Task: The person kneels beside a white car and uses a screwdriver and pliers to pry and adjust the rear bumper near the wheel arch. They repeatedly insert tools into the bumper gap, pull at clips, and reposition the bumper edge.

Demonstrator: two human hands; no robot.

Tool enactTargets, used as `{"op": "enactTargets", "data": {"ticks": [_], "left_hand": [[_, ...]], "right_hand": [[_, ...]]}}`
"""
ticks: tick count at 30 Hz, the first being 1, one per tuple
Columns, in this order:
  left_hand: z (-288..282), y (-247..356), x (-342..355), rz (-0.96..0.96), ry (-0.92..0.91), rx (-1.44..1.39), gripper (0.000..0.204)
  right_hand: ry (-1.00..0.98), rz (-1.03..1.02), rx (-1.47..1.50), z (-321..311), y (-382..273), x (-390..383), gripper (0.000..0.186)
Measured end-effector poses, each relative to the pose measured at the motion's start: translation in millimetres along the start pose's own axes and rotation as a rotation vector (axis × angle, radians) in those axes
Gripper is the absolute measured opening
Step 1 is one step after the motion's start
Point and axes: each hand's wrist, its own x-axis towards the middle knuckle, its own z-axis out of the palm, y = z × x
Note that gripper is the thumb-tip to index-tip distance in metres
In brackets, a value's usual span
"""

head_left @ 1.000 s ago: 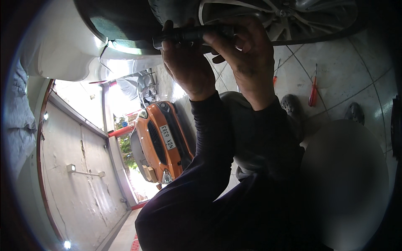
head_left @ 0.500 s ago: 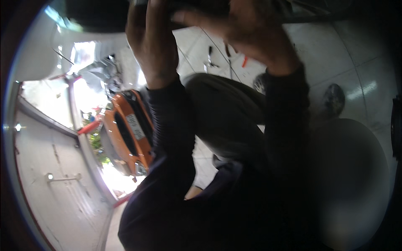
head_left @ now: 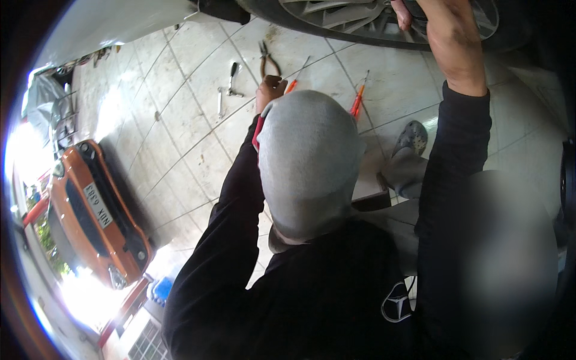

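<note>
My left hand (head_left: 271,91) is down at the floor, its fingers curled, at the handle ends of the pliers (head_left: 264,57) and beside an orange-handled screwdriver (head_left: 291,87). What it grips, if anything, is hidden. At the top right, my right hand (head_left: 450,24) is against a spoked car wheel (head_left: 354,18) with a dark tyre (head_left: 336,39). Its fingers look bent, and the upper edge cuts the hand off. A rounded grey cloth-covered shape (head_left: 312,150) fills the middle, with red along its left edge; I cannot tell what it is.
A ratchet (head_left: 233,77) and a small spanner (head_left: 220,103) lie left of the pliers on the tiled floor. Another orange-handled screwdriver (head_left: 358,103) lies to the right, near a shoe (head_left: 413,138). An orange car (head_left: 93,210) stands at the left.
My hands were close together at the top. The left has dropped to the floor tools, and the right has shifted right along the wheel. The view has moved, showing more floor.
</note>
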Motion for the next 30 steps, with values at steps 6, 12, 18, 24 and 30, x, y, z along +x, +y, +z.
{"op": "enactTargets", "data": {"ticks": [6, 12, 18, 24, 30], "left_hand": [[71, 2, 4, 0.029, -0.089, 0.356, 0.031], [-18, -66, 39, 0.141, -0.011, 0.501, 0.022], [-141, 176, -17, 0.437, 0.099, 0.045, 0.031], [-215, 363, -73, 0.467, 0.284, -0.126, 0.036], [-203, 421, -88, 0.575, 0.501, 0.098, 0.053]], "right_hand": [[-0.002, -0.093, -0.16, -12, -9, 24, 0.042], [-0.131, -0.215, 0.231, -1, -71, 63, 0.051], [-0.057, -0.54, -0.05, -35, -25, 62, 0.049], [-0.064, -0.519, 0.015, -45, 4, 85, 0.046], [0.024, -0.506, 0.014, -31, 3, 73, 0.037]]}}
